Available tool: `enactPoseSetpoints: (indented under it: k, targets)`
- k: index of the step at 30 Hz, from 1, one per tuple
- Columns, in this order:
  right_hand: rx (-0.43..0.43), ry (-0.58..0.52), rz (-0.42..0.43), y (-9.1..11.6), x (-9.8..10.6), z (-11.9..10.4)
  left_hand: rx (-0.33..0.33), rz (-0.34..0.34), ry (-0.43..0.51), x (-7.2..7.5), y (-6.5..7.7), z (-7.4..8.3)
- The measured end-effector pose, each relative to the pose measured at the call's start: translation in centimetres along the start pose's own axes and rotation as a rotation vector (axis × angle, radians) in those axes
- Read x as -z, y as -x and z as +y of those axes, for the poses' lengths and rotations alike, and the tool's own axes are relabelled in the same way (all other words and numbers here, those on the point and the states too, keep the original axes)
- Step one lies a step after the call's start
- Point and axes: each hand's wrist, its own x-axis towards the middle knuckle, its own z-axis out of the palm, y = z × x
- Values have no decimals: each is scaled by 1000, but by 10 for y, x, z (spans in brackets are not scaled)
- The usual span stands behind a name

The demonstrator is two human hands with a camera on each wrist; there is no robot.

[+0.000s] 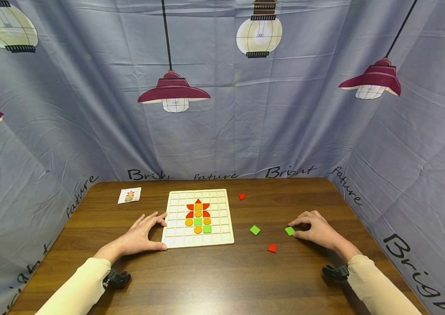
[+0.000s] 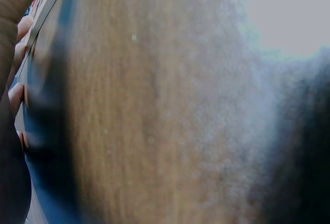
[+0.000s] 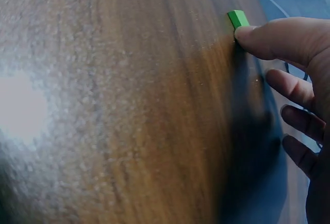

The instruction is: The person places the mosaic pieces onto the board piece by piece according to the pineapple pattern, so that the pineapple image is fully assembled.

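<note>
A white gridded board (image 1: 179,234) lies on the table, bearing a figure of red, orange and green pieces. At its left edge rests my left hand (image 1: 140,236), thumb and fingers spread apart and touching the border. My right hand (image 1: 317,229) pinches a green square tile (image 1: 290,231) between thumb and index finger, at the tabletop. The right wrist view shows the thumb (image 3: 263,35) against that green tile (image 3: 237,17). Another green square tile (image 1: 255,229) lies loose between board and right hand. Loose red pieces lie nearby, one (image 1: 272,248) nearer me and one (image 1: 241,197) farther back.
A small white card (image 1: 129,195) with a printed coloured figure lies at the back left of the brown wooden table (image 1: 214,284). Behind the table and along both sides hangs a blue-grey curtain (image 1: 222,131) printed with lamps and lettering.
</note>
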Motion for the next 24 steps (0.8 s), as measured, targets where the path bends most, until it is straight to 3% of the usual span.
enactPoseSetpoints:
  k: [8, 17, 24]
  targets:
    - [9, -13, 53, -1, -5, 2, -1, 0, -2, 1, 0, 1]
    - [29, -19, 38, 0, -3, 4, -3, -1, -2, 1, 0, 2]
    - [76, 34, 71, -2, -6, 2, -5, -2, -4, 2, 1, 1]
